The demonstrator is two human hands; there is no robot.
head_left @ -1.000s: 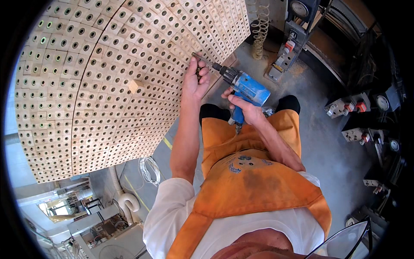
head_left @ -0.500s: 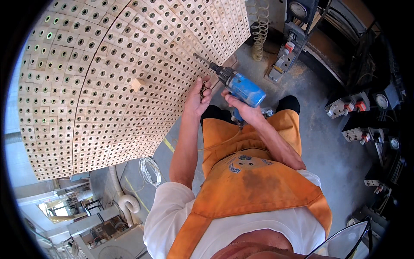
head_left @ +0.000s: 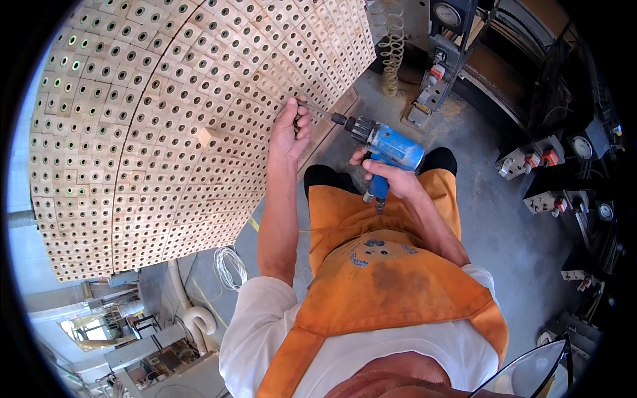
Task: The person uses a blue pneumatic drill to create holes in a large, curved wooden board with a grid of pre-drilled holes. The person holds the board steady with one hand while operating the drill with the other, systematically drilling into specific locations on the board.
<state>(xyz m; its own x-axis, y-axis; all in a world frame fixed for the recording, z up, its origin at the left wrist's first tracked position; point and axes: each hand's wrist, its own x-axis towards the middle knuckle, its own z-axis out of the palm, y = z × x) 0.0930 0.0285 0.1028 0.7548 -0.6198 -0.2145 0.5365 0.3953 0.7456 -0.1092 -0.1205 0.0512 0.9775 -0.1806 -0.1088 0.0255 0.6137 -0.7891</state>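
A big curved wall of small pale wooden blocks (head_left: 166, 119), each with a round hole, fills the upper left. My right hand (head_left: 391, 176) grips the handle of a blue pneumatic drill (head_left: 391, 146), whose long bit points left at the wall's lower right part. My left hand (head_left: 292, 129) is raised against the blocks, fingers pinching the bit's tip where it meets the wood. One block (head_left: 206, 136) sticks out from the surface, left of that hand. I wear an orange apron (head_left: 385, 278) over a white shirt.
A coiled air hose (head_left: 391, 40) hangs at the top centre beside a metal frame with gauges and valves (head_left: 438, 60). More gauges and fittings (head_left: 564, 166) line the right side. The concrete floor (head_left: 504, 225) lies below, with loose wire (head_left: 229, 265) and a white pipe (head_left: 199, 318) at lower left.
The drill and both hands have shifted slightly down the wall, with the bit still pointed at the blocks. My left hand went from flat on the blocks to pinching the bit's tip.
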